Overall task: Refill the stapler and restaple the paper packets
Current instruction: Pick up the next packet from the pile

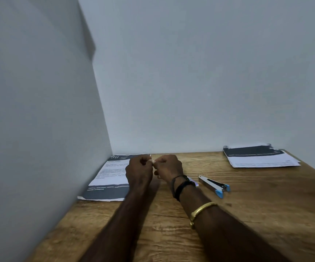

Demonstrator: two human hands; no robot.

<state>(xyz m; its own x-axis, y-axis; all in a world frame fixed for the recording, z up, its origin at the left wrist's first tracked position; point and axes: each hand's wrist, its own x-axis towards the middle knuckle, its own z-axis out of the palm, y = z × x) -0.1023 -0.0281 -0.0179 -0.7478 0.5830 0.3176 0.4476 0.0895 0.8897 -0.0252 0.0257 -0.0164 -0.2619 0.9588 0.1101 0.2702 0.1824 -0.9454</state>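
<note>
Both forearms reach forward side by side, the left hand (139, 170) and right hand (169, 167) curled into loose fists, knuckles up, fingertips meeting between them, the right wrist wearing dark bands and a gold bangle.

You've got a silver stapler (214, 186) with blue ends, white packets (258, 156) banded dark grey, brown wood-grain surface (266, 214).
</note>
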